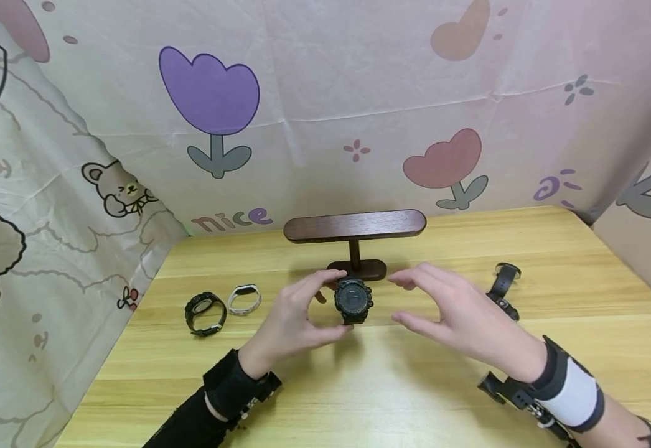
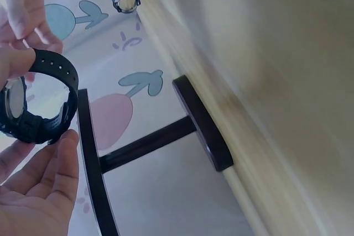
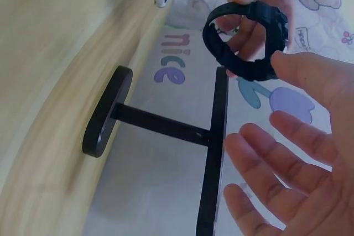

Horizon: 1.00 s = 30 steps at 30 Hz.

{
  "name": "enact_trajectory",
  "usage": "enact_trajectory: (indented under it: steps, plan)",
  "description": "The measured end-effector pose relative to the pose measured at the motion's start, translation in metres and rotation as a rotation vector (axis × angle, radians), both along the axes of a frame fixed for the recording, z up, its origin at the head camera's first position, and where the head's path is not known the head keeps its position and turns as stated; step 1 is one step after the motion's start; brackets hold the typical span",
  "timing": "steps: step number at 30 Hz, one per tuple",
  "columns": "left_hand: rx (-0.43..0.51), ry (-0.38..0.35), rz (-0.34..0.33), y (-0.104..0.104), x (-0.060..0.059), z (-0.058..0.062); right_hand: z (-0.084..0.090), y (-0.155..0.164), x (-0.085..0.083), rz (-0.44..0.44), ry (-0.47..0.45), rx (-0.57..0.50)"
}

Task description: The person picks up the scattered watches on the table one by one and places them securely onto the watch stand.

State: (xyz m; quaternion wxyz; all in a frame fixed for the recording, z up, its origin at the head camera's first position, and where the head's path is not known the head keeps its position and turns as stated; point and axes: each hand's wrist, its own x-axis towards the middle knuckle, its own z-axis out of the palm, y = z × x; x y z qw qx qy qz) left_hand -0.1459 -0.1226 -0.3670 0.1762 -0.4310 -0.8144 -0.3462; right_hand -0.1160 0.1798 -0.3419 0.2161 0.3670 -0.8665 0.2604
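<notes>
Holding a black watch (image 1: 353, 300) between thumb and fingers, the left hand (image 1: 292, 323) keeps it raised just in front of the foot of a dark wooden T-shaped watch stand (image 1: 355, 227), its dial turned toward the person and its strap closed in a loop. The right hand (image 1: 460, 314) hovers just beside the watch, on the stand's right, fingers spread wide and gripping nothing. The stand rests on a pale wooden tabletop (image 1: 359, 386), crossbar level above its oval base. Left of the stand, well apart from it, lie a second black watch (image 1: 206, 312) and, just beside that one, a white band (image 1: 244, 299). Right of the stand, partly hidden behind the right hand, lies another dark watch (image 1: 503, 283). A cloth backdrop (image 1: 325, 106) printed with tulips and bears rises behind the stand.
</notes>
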Motion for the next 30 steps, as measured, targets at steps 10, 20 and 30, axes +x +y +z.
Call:
enact_trajectory:
  steps: [10, 20, 30]
  plan:
    - [0.082, -0.035, -0.052, 0.009, 0.007, -0.002, 0.001, -0.007, 0.006, 0.037, 0.003, -0.039]
    - [0.122, -0.045, -0.090, 0.016, 0.012, -0.005, 0.002, -0.012, 0.010, 0.049, -0.012, -0.045]
    - [0.150, -0.033, -0.125, 0.019, 0.014, -0.008, -0.002, -0.014, 0.010, 0.083, -0.021, -0.039]
